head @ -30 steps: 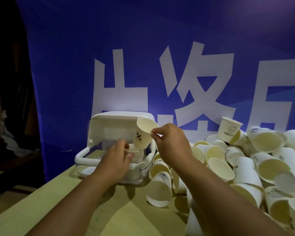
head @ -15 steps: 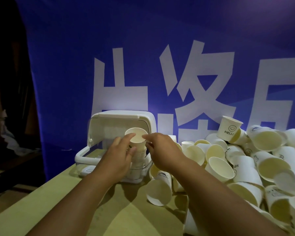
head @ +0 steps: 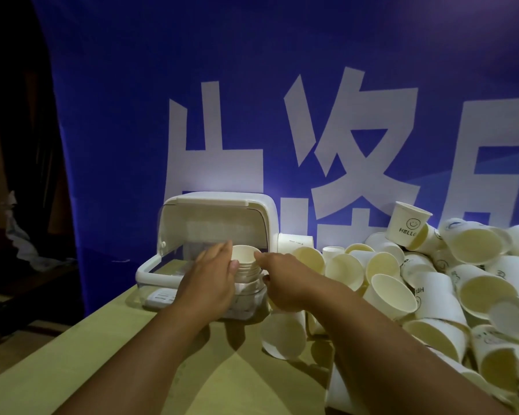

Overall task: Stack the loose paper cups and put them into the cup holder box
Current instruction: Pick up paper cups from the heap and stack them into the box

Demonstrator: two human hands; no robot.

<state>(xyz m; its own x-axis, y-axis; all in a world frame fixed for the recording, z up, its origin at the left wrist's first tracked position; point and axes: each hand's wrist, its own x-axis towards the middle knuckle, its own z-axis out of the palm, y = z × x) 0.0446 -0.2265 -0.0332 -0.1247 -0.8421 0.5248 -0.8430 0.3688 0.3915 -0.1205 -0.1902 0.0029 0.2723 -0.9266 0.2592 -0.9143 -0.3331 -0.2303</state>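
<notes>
Left grip [head: 213,277] is closed on the stack of cups [head: 247,269]: its thumb lies on the near side of the ribbed rims and its long fingers run up the far left side of the top cup [head: 242,253]. Right grip [head: 285,280] meets the same stack from the right, with one fingertip touching the upper rims. Its other fingers are curled under and hidden behind the back of the hand, so I cannot tell whether it is clamped on the cups or only steadying them.

That stack stands upright, mouths up, in the right end of the cup holder box [head: 150,269], and its nested rims rise above the box's front wall. The top cup shows a bare cream inside. White and rounded, the box's lid [head: 216,217] is swung up and back over the opening. The box sits on the counter [head: 126,360], close against a blue banner [head: 252,70] with large white characters.

Just to the right of the box, the loose cups [head: 432,283] lie in a heap on the counter, most on their sides with cream insides showing. One HELLO cup [head: 406,227] with a smiley stands upright on top of the heap. Another cup [head: 283,335] lies tipped on the counter beside the box's front right corner, below the right forearm
</notes>
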